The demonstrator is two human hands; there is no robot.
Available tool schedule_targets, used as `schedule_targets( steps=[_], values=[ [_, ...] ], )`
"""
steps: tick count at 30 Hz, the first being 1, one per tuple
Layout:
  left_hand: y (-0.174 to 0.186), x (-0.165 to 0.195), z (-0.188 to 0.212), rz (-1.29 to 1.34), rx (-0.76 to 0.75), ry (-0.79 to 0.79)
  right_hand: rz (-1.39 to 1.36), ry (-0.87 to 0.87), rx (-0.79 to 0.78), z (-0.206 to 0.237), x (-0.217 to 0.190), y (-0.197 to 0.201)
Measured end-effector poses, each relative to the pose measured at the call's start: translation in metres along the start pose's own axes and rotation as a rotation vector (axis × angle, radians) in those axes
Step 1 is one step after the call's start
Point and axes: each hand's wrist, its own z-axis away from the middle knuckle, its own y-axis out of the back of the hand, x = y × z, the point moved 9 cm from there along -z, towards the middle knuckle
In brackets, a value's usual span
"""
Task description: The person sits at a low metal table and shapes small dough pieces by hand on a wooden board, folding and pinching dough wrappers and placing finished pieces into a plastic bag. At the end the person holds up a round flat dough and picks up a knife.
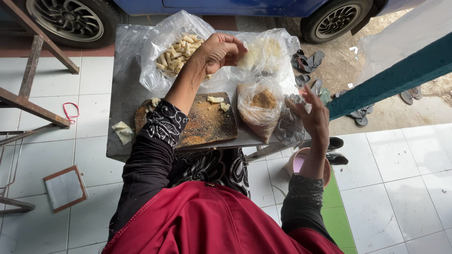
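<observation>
My left hand reaches across the small grey table, fingers curled together between two clear bags. One bag holds pale stick-shaped snacks, the other a pale crumbly mass. I cannot see anything between the fingertips. My right hand hovers at the table's right edge, thumb and fingers pinching the top of a crumpled empty plastic bag. Just left of that hand, a bag of brown crumbs stands upright. A wooden board dusted with brown crumbs carries a few pale pieces.
A blue car with two wheels is parked behind the table. Sandals lie on the ground at the right. A pink bowl sits under the table edge, a metal stand at the left, and a small framed board on the tiles.
</observation>
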Motion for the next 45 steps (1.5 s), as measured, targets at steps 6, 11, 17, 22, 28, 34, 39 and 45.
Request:
schedule_targets(
  steps=[6, 11, 17, 22, 28, 34, 39, 45],
  values=[
    [-0.027, -0.004, 0.016, 0.101, -0.068, 0.052, 0.013, -0.073, 0.034, -0.023, -0.021, 0.009],
    [-0.056, -0.022, 0.039, 0.131, -0.12, 0.159, -0.914, -0.037, -0.053, -0.025, -0.099, -0.005],
    [-0.048, -0.024, 0.032, -0.031, -0.025, 0.084, -0.975, 0.041, -0.136, -0.057, -0.149, -0.038],
    [-0.047, 0.013, 0.003, -0.997, 0.265, -0.218, -0.688, 0.001, 0.106, -0.101, -0.113, -0.032],
    [-0.08, 0.009, -0.02, -1.904, 0.304, -0.424, -0.55, 0.139, 0.261, -0.091, -0.121, 0.007],
    [-0.046, 0.038, -0.003, -1.579, 0.249, -0.499, -0.818, 0.041, -0.157, -0.022, -0.183, -0.028],
    [-0.029, 0.106, 0.073, -1.23, 0.216, -0.645, -0.623, 0.214, -0.372, 0.049, -0.29, -0.125],
    [-0.015, 0.124, 0.28, -1.173, 0.298, -0.897, -0.024, 0.405, 0.104, 0.052, -0.276, -0.13]
  ],
)
